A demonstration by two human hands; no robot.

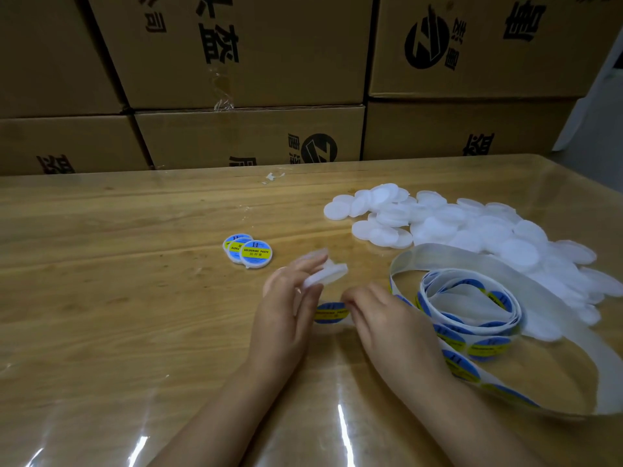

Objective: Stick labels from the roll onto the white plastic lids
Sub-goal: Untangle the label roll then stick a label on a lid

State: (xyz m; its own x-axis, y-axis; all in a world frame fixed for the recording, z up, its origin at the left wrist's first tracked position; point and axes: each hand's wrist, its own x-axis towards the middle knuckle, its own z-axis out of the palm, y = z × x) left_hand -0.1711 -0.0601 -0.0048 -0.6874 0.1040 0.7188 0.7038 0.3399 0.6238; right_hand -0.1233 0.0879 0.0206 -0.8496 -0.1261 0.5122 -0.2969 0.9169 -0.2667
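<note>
Early going: three labelled lids [247, 252] lie just beyond the left fingertips, while a large pile of bare lids [472, 230] waits beyond the right fingers; the left hand [286, 305] holds one blank lid [328, 276] at its fingertips, though blur hides the exact grip; the right hand [387, 318] pinches a label [330, 311] between its curled fingertips, just below that lid; the label roll [472, 311] lies beside the right knuckles; most lids remain.
</note>
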